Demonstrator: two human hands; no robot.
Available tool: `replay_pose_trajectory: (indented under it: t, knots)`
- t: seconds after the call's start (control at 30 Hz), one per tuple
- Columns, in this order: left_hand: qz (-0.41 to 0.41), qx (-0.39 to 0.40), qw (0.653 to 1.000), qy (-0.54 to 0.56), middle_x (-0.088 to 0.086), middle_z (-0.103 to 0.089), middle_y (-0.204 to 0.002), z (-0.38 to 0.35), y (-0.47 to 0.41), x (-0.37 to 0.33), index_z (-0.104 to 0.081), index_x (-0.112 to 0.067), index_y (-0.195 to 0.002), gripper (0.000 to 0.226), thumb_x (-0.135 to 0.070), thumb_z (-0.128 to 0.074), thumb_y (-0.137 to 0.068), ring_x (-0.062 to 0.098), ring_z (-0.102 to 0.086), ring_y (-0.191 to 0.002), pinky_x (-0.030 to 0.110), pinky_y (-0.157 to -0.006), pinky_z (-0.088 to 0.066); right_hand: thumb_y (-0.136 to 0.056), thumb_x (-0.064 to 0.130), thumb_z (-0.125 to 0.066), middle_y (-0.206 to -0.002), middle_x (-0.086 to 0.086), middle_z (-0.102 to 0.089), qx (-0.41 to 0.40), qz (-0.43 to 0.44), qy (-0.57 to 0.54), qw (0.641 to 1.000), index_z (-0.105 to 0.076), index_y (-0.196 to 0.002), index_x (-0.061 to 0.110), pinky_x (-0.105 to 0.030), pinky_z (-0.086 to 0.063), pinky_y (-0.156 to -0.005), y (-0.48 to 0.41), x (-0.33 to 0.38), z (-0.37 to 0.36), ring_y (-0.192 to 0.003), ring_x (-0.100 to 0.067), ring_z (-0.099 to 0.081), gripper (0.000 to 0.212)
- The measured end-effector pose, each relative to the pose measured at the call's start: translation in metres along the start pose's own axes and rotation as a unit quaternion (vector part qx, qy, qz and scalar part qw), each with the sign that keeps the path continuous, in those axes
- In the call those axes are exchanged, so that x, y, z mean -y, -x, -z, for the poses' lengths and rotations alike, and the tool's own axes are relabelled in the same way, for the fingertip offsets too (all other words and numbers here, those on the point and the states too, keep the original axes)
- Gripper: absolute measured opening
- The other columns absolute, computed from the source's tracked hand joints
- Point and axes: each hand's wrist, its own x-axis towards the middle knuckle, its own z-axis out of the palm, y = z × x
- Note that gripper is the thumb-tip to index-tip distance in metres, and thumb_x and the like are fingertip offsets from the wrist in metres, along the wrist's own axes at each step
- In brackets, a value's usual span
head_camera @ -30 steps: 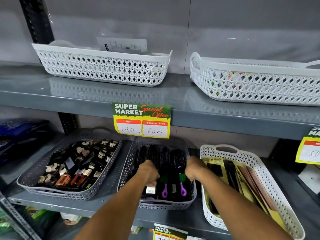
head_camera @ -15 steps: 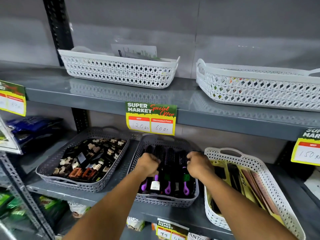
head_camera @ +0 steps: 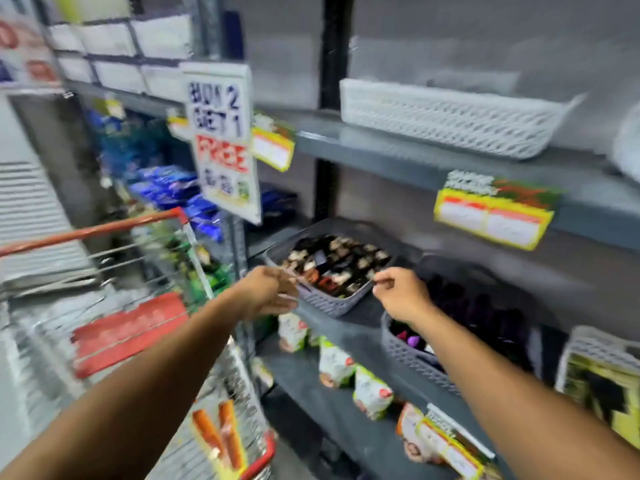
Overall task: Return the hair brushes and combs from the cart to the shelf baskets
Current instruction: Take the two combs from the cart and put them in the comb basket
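The view is blurred by head motion. A grey basket (head_camera: 408,358) on the middle shelf holds round hair brushes (head_camera: 485,317) with purple handles. My right hand (head_camera: 401,296) hovers over its left end, fingers loosely curled, nothing visible in it. My left hand (head_camera: 268,292) is stretched out with fingers apart and holds nothing, in front of the grey basket of hair clips (head_camera: 332,268). A white basket (head_camera: 588,351) with comb packs sits at the right edge. The wire shopping cart (head_camera: 114,327) with a red handle stands at the left; orange-handled items (head_camera: 221,434) lie in it.
Two white lattice baskets (head_camera: 446,116) rest on the upper shelf. Yellow price tags (head_camera: 491,216) and a "Buy 2 Get 1 Free" sign (head_camera: 221,140) hang from the shelf edges. Snack packs (head_camera: 346,365) fill the lower shelf. Blue packs (head_camera: 166,188) lie on the left rack.
Both hands have come out of the brush basket and moved left. My view has swung left, so the cart and the left rack now show.
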Motion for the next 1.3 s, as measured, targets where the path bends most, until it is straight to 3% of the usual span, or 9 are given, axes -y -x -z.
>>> replay_pose_trajectory:
  t: [0.2, 0.3, 0.47, 0.57, 0.67, 0.83, 1.0, 1.17, 1.3]
  knots:
    - [0.052, -0.114, 0.992, 0.009, 0.007, -0.064, -0.075, 0.123, 0.056, 0.067, -0.059, -0.013, -0.084, 0.013, -0.006, -0.053, -0.093, 0.018, -0.065, -0.051, 0.026, -0.058, -0.051, -0.081, 0.007, -0.066, -0.094, -0.014, -0.071, 0.186, 0.076, -0.026, 0.979, -0.069, -0.101, 0.007, -0.031, -0.05, -0.077, 0.036, 0.052, -0.124, -0.084, -0.022, -0.063, 0.02]
    - [0.093, -0.192, 0.977, 0.002, 0.009, -0.059, -0.072, 0.163, 0.065, 0.112, -0.057, -0.011, -0.082, 0.012, -0.003, -0.056, -0.091, 0.018, -0.06, -0.046, 0.022, -0.051, -0.048, -0.081, 0.005, -0.067, -0.083, -0.007, -0.063, 0.267, 0.101, -0.02, 0.958, -0.068, -0.102, 0.003, -0.02, -0.044, -0.065, 0.058, 0.06, -0.187, -0.078, -0.017, -0.058, 0.021]
    - [0.173, -0.214, 0.961, 0.027, 0.016, -0.065, -0.094, 0.219, 0.045, 0.187, -0.063, -0.006, -0.097, 0.01, -0.001, -0.056, -0.091, 0.026, -0.062, -0.071, 0.032, -0.061, -0.05, -0.082, 0.01, -0.064, -0.091, -0.008, -0.065, 0.363, 0.061, 0.035, 0.929, -0.068, -0.102, 0.006, -0.028, -0.047, -0.074, 0.076, 0.048, -0.281, -0.083, -0.016, -0.055, 0.021]
    - [0.212, -0.21, 0.954, 0.04, 0.015, -0.066, -0.101, 0.244, 0.017, 0.229, -0.061, -0.003, -0.113, 0.022, -0.001, -0.05, -0.094, 0.026, -0.063, -0.075, 0.032, -0.059, -0.049, -0.082, 0.002, -0.058, -0.08, 0.003, -0.061, 0.404, -0.004, 0.062, 0.912, -0.069, -0.093, 0.006, -0.011, -0.038, -0.058, 0.074, 0.03, -0.33, -0.075, -0.01, -0.052, 0.016]
    - [0.238, -0.198, 0.95, 0.043, 0.013, -0.065, -0.103, 0.253, -0.007, 0.263, -0.059, -0.005, -0.118, 0.027, -0.001, -0.045, -0.096, 0.024, -0.06, -0.077, 0.03, -0.061, -0.046, -0.08, 0.004, -0.06, -0.068, 0.006, -0.054, 0.416, -0.036, 0.115, 0.901, -0.054, -0.065, 0.023, -0.011, -0.037, -0.049, 0.072, 0.009, -0.367, -0.069, -0.013, -0.052, 0.024]
    - [0.269, -0.167, 0.948, 0.046, 0.008, -0.068, -0.094, 0.258, -0.048, 0.319, -0.063, -0.007, -0.115, 0.025, -0.002, -0.055, -0.092, 0.02, -0.06, -0.075, 0.03, -0.067, -0.046, -0.077, 0.009, -0.064, -0.08, -0.006, -0.061, 0.422, -0.095, 0.162, 0.887, -0.062, -0.081, 0.012, -0.035, -0.05, -0.074, 0.063, -0.026, -0.423, -0.076, -0.023, -0.058, 0.005]
    - [0.273, -0.142, 0.951, 0.02, 0.017, -0.065, -0.097, 0.248, -0.083, 0.366, -0.062, 0.0, -0.117, 0.029, -0.001, -0.061, -0.088, 0.02, -0.056, -0.068, 0.027, -0.055, -0.042, -0.085, 0.016, -0.064, -0.069, 0.005, -0.053, 0.419, -0.155, 0.197, 0.873, -0.062, -0.093, 0.016, -0.016, -0.036, -0.044, 0.057, -0.057, -0.464, -0.055, -0.007, -0.048, 0.009]
    - [0.285, -0.116, 0.951, -0.008, 0.021, -0.067, -0.118, 0.234, -0.11, 0.409, -0.054, 0.001, -0.129, 0.046, -0.004, -0.066, -0.085, 0.03, -0.065, -0.107, 0.032, -0.084, -0.053, -0.087, 0.017, -0.063, -0.11, -0.009, -0.065, 0.401, -0.191, 0.225, 0.867, -0.057, -0.114, 0.011, -0.022, -0.047, -0.058, 0.055, -0.08, -0.495, -0.085, -0.023, -0.063, 0.028]
    - [0.298, -0.124, 0.943, -0.082, 0.012, -0.065, -0.124, 0.219, -0.126, 0.427, -0.047, -0.011, -0.135, 0.056, -0.024, -0.068, -0.084, 0.022, -0.063, -0.107, 0.021, -0.073, -0.048, -0.088, 0.018, -0.062, -0.111, -0.008, -0.067, 0.371, -0.193, 0.242, 0.875, -0.059, -0.108, 0.011, -0.017, -0.028, -0.043, 0.058, -0.089, -0.508, -0.077, -0.02, -0.057, 0.022]
